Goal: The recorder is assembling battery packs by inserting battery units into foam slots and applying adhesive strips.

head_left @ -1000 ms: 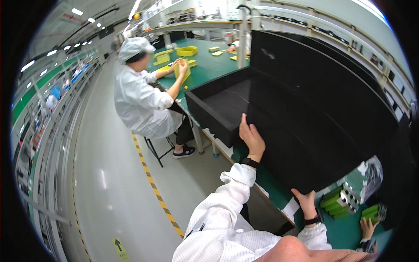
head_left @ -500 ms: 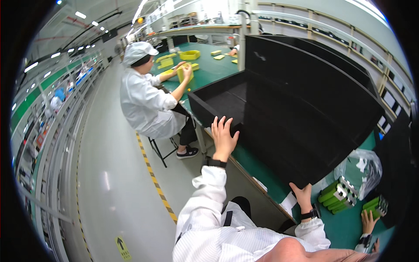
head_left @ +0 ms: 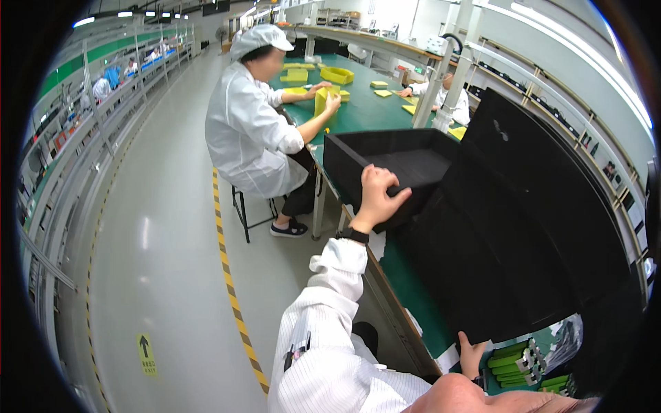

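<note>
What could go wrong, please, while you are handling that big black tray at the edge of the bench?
The black tray is large and tilted, gripped only at its rim by the left hand and at its lower edge by the right hand; it might slip or tip off the green bench. Its lower edge hangs close over the green parts and could knock them. The seated co-worker is close by, so a swing might reach their elbow.
</note>
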